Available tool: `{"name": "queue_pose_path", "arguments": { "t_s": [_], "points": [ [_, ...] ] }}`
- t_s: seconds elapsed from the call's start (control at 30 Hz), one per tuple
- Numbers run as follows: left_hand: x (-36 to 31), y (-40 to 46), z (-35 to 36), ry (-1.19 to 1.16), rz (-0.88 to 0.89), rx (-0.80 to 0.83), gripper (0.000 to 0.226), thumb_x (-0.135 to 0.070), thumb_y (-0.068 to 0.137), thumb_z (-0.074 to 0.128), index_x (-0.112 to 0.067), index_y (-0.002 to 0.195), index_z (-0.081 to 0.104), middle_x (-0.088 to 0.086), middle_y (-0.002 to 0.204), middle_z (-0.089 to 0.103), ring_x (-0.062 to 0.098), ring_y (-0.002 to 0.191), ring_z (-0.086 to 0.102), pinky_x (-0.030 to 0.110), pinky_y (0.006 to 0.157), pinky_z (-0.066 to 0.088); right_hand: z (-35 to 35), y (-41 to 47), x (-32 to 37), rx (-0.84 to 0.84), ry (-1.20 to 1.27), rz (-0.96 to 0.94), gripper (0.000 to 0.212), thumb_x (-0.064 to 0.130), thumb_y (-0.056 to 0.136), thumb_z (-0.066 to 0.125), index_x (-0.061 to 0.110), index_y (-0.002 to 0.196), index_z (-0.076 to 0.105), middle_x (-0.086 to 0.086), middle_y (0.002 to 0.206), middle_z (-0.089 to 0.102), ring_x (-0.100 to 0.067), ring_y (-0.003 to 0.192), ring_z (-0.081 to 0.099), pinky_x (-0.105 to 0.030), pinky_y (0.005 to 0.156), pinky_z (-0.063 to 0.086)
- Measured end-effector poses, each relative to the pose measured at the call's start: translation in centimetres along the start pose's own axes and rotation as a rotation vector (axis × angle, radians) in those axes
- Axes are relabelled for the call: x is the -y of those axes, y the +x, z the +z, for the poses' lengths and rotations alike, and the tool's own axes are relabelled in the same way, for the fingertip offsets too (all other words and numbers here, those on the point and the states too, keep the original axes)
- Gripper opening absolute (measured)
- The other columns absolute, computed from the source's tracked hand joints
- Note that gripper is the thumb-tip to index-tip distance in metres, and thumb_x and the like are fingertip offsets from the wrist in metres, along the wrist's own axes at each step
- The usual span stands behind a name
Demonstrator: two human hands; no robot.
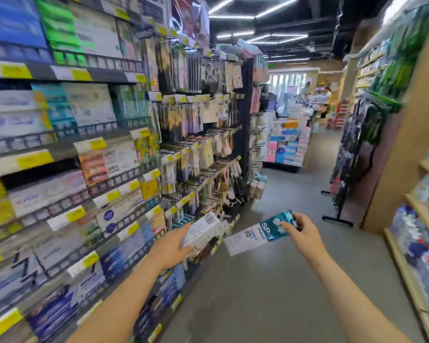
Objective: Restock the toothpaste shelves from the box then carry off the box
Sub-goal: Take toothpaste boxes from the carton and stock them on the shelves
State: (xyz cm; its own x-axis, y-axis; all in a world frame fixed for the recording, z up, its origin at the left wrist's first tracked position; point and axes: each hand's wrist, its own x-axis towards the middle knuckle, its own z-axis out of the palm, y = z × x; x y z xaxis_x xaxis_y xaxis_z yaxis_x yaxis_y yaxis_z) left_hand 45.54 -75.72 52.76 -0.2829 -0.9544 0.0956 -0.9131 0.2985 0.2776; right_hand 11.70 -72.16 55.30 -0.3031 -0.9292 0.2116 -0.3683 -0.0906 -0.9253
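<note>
Shop aisle with a grey floor [270,280] runs ahead, toothpaste shelves [60,189] packed with cartons on the left and more shelving [421,219] on the right. Left hand [170,248] grips a white carton [203,231] close to the lower shelves, barcode end up. Right hand [304,235] pinches the far end of a teal-and-white carton [260,233], held over the floor just beside the white one; the stock box is out of view.
</note>
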Motion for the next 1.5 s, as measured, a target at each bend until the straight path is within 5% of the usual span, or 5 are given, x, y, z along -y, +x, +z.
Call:
{"name": "queue_pose_path", "arguments": {
  "t_s": [0.17,0.37,0.67,0.9,1.5],
  "points": [
    [2.9,1.8,-2.6,0.030,-0.173,-0.086,0.072,-0.044,0.095,0.047,-0.023,0.151,0.007,-0.001,0.156,0.021,0.020,0.139,0.029,0.032,0.108,0.031,5.9,8.3,3.1,0.197,0.004,-0.142,0.036,0.017,0.090,0.061,0.005,0.123,0.052,-0.005,0.107,0.058,-0.007,0.084,0.056,-0.011,0.063,0.043],
    [5.5,3.1,-6.4,0.094,-0.361,-0.228,0.072,-0.050,0.092,0.048,-0.028,0.150,0.012,0.001,0.145,0.043,0.022,0.122,0.050,0.035,0.092,0.047,11.1,16.6,8.5,0.417,0.077,-0.258,0.050,0.026,0.090,0.061,0.009,0.134,0.043,-0.007,0.131,0.050,-0.020,0.112,0.052,-0.035,0.091,0.046],
    [7.9,3.3,-9.9,0.258,-0.568,-0.327,0.069,-0.052,0.094,0.042,-0.026,0.150,0.012,0.001,0.141,0.047,0.020,0.119,0.050,0.031,0.085,0.045,19.2,20.8,13.0,0.580,0.371,-0.186,0.055,0.019,0.080,0.072,0.007,0.126,0.043,-0.003,0.114,0.050,-0.011,0.097,0.049,-0.011,0.056,0.043],
    [11.3,0.9,-12.4,0.246,-0.595,-0.414,0.069,-0.043,0.090,0.053,-0.031,0.148,0.019,-0.002,0.133,0.054,0.017,0.109,0.056,0.031,0.079,0.048,25.0,20.7,15.2,0.632,0.376,-0.300,0.048,0.018,0.079,0.073,0.006,0.121,0.054,-0.008,0.119,0.054,-0.013,0.104,0.049,-0.027,0.085,0.045],
    [16.1,-8.2,-20.2,0.399,-0.820,-0.770,0.073,-0.062,0.079,0.044,-0.033,0.145,0.030,-0.007,0.129,0.057,0.015,0.104,0.059,0.032,0.072,0.052,38.0,17.8,37.0,0.865,0.278,-1.265,0.059,0.020,0.081,0.072,0.009,0.134,0.047,-0.008,0.130,0.052,-0.020,0.122,0.047,-0.023,0.098,0.035]
  ]
}}
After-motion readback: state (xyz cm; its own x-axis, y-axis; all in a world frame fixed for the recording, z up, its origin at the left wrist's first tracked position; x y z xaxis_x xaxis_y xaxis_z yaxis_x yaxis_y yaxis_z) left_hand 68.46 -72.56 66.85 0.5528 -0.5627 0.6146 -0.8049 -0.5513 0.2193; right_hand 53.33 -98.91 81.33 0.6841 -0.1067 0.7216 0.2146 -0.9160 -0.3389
